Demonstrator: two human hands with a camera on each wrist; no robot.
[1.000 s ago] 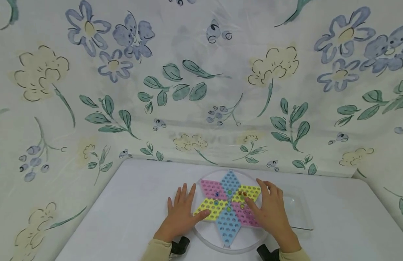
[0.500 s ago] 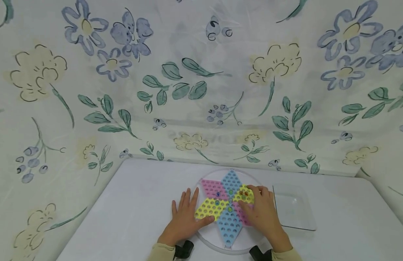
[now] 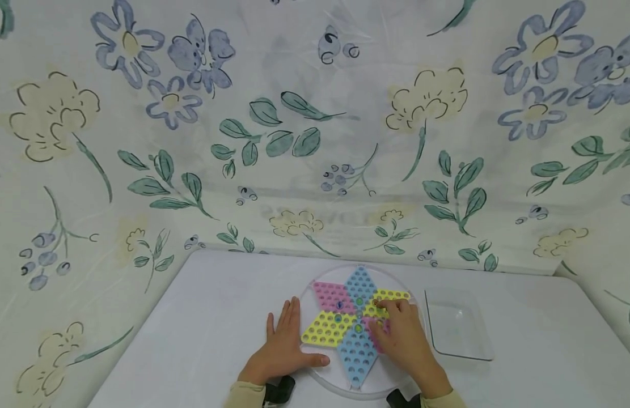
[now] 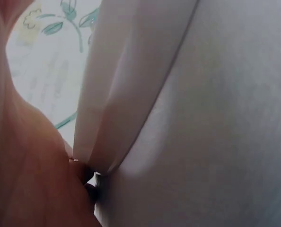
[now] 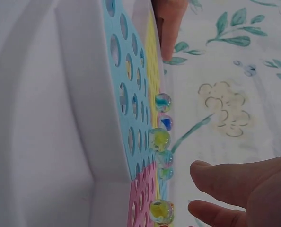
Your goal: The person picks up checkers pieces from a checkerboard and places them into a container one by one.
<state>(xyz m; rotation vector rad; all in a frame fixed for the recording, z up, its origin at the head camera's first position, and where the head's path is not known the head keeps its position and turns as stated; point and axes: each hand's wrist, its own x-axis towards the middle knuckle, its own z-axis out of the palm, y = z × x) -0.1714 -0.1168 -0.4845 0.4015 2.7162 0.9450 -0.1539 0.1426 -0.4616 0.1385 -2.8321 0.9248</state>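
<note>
1. Head view: now reaches farther in with the right hand (image 3: pixel 404 337) than a second ago, from the right rim of the game board (image 3: pixel 381 374) to an orange marble (image 3: pixel 376 303), fingers bent; probably puts the work among the marbles there
2. Head view: now rests the left hand (image 3: pixel 279 351) along the left rim, fingers straight, thumb stretched and off the yellow; perhaps steadies
3. Head view: shows the round board near the back edge of the surface (image 3: pixel 218 306), with a perforated pastel star, plus a clear, squarish tray (image 3: pixel 457 328) toward the back right corner
4. Left wrist view: shows a smooth, pale rim wall, blurred
5. Right wrist view: shows glassy, swirled marbles (image 5: pixel 159 139) on round holes, with thumb and one fingertip apart, just off them; cannot tell of any pinch
</note>
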